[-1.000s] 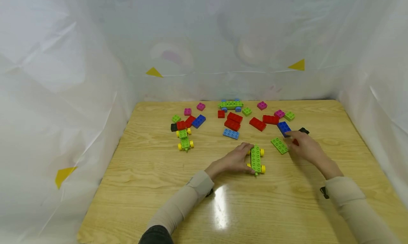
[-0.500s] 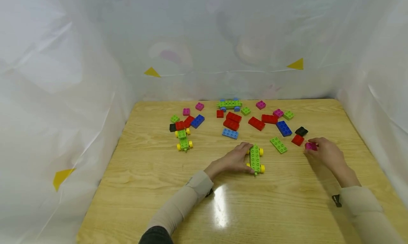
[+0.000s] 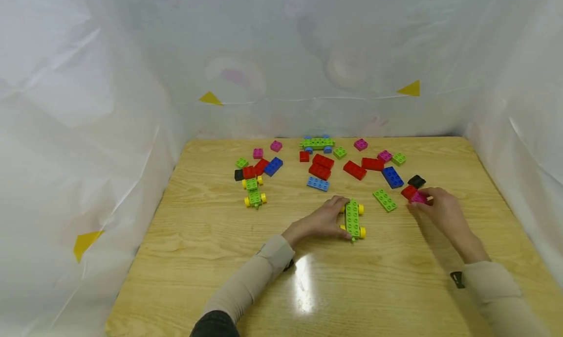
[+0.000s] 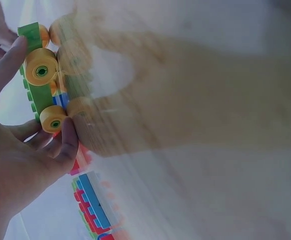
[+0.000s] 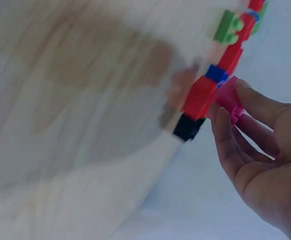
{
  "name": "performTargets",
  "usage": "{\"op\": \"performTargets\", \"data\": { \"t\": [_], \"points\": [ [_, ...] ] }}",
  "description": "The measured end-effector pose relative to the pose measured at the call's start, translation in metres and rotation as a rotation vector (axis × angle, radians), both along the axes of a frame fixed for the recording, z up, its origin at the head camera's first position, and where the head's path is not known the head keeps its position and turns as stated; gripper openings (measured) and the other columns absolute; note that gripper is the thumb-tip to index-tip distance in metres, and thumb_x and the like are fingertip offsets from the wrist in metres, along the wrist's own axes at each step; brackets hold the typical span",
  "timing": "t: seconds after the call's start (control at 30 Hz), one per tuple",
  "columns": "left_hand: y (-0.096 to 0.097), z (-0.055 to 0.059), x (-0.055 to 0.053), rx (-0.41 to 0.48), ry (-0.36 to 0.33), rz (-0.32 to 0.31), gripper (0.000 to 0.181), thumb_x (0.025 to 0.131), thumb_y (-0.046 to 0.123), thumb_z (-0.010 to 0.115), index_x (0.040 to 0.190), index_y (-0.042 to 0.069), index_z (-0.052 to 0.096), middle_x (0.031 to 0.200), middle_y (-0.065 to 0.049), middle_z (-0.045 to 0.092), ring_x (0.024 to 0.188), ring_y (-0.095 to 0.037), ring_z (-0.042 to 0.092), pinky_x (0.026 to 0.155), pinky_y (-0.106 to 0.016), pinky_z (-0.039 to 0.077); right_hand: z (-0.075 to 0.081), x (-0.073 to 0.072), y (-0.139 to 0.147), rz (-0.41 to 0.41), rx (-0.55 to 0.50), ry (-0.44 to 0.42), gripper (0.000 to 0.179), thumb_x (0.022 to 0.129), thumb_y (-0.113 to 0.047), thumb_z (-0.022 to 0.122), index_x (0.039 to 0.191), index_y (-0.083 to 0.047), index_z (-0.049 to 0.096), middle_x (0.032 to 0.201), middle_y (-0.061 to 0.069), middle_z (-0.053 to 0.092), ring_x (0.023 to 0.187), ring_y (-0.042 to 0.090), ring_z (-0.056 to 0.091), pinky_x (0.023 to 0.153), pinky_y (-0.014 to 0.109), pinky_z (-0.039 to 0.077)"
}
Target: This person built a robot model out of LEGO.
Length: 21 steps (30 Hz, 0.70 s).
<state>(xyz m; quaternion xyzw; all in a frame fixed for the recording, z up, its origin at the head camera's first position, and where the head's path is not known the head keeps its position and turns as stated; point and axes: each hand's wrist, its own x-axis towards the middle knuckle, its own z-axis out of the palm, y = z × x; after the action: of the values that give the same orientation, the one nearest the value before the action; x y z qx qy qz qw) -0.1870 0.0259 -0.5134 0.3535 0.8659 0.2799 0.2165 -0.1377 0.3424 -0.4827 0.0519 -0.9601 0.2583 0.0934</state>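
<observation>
My left hand [image 3: 326,220] grips a green toy car base [image 3: 352,219] with yellow wheels, thumb at its near end and fingers at its far end. In the left wrist view the fingers lie along the wheeled side of this base [image 4: 40,92]. A magenta 2x2 brick [image 3: 418,198] is pinched between thumb and fingers of my right hand [image 3: 446,214]. In the right wrist view the magenta brick [image 5: 229,98] is held off the tabletop. Close beside it lies a red brick [image 3: 409,192], with a black piece [image 3: 416,181] just behind; whether magenta and red touch I cannot tell.
A flat green brick [image 3: 384,200] lies between the hands, a blue brick [image 3: 392,177] behind it. Several red, green and magenta bricks spread across the back. A smaller yellow-wheeled car [image 3: 254,192] stands left; a blue-wheeled base [image 3: 317,143] stands by the back wall.
My right hand moved right from near the blue brick, and the magenta brick showed in its fingers. It then shifted slightly left to the red brick. My left hand has stayed on the car base.
</observation>
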Motion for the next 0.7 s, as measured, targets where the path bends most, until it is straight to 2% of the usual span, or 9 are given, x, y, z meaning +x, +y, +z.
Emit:
{"op": "performTargets", "data": {
  "t": [0.1,0.2,0.37,0.53,0.7],
  "points": [
    [0.0,0.0,0.0,0.001,0.002,0.001,0.097,0.076,0.046,0.08,0.15,0.015,0.026,0.149,-0.001,0.03,0.136,-0.013,0.033,0.108,-0.025,0.032,0.006,0.0,-0.02,0.065,-0.026,0.077,0.033,0.079,0.0,0.077,0.107,0.012,0.063,0.094,0.027,0.061,0.075,0.036,0.063,0.054,0.03,0.05],
    [0.0,-0.001,-0.001,0.003,0.002,0.002,0.097,0.076,0.046,0.08,0.15,0.014,0.026,0.15,-0.001,0.03,0.136,-0.014,0.033,0.108,-0.025,0.032,0.01,0.0,-0.043,0.14,-0.038,0.107,0.034,0.077,0.003,0.077,0.108,0.01,0.064,0.097,0.025,0.063,0.076,0.033,0.065,0.059,0.039,0.054],
    [-0.001,0.001,0.0,0.005,0.006,0.003,0.097,0.076,0.045,0.08,0.15,0.014,0.025,0.149,-0.001,0.03,0.136,-0.014,0.032,0.108,-0.025,0.032,0.011,0.001,-0.072,0.246,-0.085,0.076,0.036,0.078,0.005,0.076,0.112,0.007,0.064,0.103,0.021,0.064,0.079,0.031,0.067,0.067,0.045,0.055],
    [-0.001,0.002,0.0,0.009,0.003,0.005,0.097,0.076,0.046,0.08,0.151,0.015,0.026,0.149,-0.001,0.03,0.136,-0.014,0.032,0.108,-0.026,0.032,0.009,-0.001,-0.088,0.28,-0.111,0.022,0.034,0.08,0.002,0.075,0.112,0.004,0.065,0.1,0.016,0.064,0.082,0.029,0.066,0.07,0.044,0.056],
    [-0.002,0.001,0.0,0.011,0.0,0.003,0.097,0.077,0.047,0.079,0.151,0.014,0.025,0.149,-0.002,0.03,0.137,-0.014,0.032,0.108,-0.027,0.033,0.006,-0.001,-0.102,0.332,-0.121,0.008,0.037,0.079,0.0,0.077,0.113,0.003,0.066,0.102,0.014,0.067,0.081,0.023,0.066,0.07,0.04,0.056]
  ]
}}
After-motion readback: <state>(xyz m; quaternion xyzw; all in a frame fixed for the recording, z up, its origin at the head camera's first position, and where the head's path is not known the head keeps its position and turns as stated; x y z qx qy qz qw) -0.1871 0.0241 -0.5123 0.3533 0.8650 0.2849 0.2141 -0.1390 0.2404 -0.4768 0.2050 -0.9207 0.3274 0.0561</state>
